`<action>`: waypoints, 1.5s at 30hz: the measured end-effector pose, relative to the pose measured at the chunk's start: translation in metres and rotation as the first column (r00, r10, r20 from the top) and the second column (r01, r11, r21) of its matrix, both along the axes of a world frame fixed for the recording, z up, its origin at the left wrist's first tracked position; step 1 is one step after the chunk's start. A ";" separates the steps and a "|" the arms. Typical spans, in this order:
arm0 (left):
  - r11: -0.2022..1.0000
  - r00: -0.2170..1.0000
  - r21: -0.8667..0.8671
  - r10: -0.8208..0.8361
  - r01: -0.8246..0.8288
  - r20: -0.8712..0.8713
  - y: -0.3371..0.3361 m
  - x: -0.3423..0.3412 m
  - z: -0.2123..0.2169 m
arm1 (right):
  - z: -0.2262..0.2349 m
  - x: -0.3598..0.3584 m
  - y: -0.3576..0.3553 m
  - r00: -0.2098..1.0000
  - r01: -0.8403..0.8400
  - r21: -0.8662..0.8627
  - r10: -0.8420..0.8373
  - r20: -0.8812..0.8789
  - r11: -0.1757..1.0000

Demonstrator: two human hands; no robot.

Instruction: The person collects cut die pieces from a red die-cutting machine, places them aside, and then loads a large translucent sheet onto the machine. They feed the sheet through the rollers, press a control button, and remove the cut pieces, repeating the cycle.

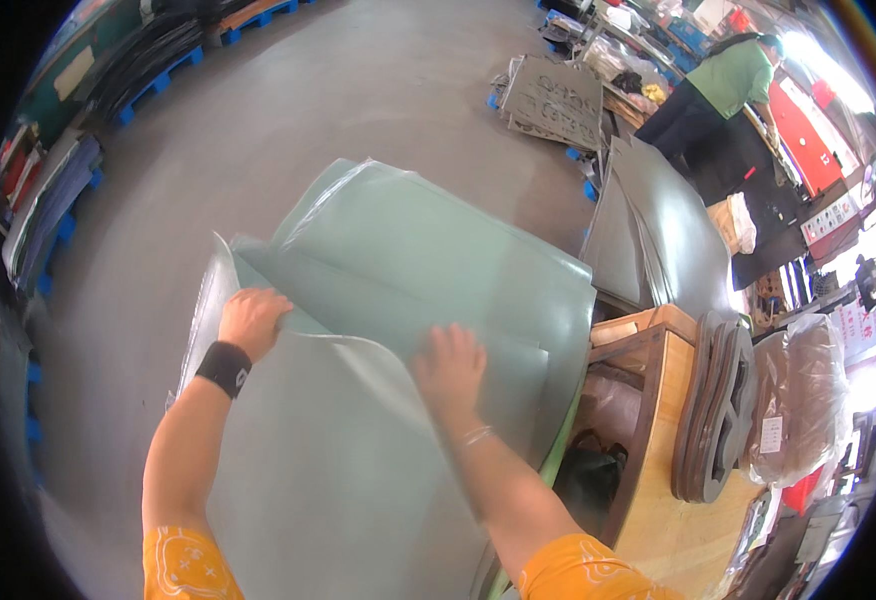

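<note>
Widest of all is the grey floor [378, 90], and on its near part, directly before the person, lies the pile of green sheets [458, 230], its edges not quite lined up, probably stacked flat so that such floppy material does not crease. Over its near side comes the front sheet [328, 470], a greyer one that fills the space between the forearms, its far edge raised and wavy. To the right, broad grey sheets [673, 230] lie overlapping beyond the wooden table [683, 430], which carries a plastic-wrapped bundle [798, 390] (the clear film presumably there against dust) and, just beside it, cut grey pieces [713, 410] standing on edge, perhaps to save room. The left hand [254, 322] has its fingers curled over the front sheet's raised edge, grasping it near the left corner, which seems meant to keep the limp edge up. The right hand [450, 368] is blurred; its fingers look stretched out and loose over the green surface, with nothing visibly gripped, and whether they touch it I cannot tell. As for writing, a white sign [863, 325] at the far right bears red characters, and the black wristband [224, 368] on the left wrist has a pale emblem. Smallest is the white label [771, 434] on the bundle, its print too fine to read.
</note>
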State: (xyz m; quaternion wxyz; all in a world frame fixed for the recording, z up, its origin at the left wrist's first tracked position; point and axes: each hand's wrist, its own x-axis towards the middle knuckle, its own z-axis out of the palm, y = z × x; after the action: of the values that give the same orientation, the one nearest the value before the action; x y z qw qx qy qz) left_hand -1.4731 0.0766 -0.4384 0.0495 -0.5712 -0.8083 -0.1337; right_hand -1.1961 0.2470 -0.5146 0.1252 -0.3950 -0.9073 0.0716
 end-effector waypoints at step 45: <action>0.620 0.611 -0.418 0.772 -0.664 0.174 -0.032 -0.141 -0.070 | 0.002 -0.001 0.000 0.997 0.010 -0.041 -0.013 -0.076 0.999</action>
State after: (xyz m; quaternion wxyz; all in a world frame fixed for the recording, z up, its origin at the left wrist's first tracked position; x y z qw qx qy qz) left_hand -1.6145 0.0447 -0.5083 -0.1302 -0.1609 -0.9759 -0.0685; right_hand -1.1968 0.2465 -0.5123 0.1521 -0.3994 -0.8980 0.1041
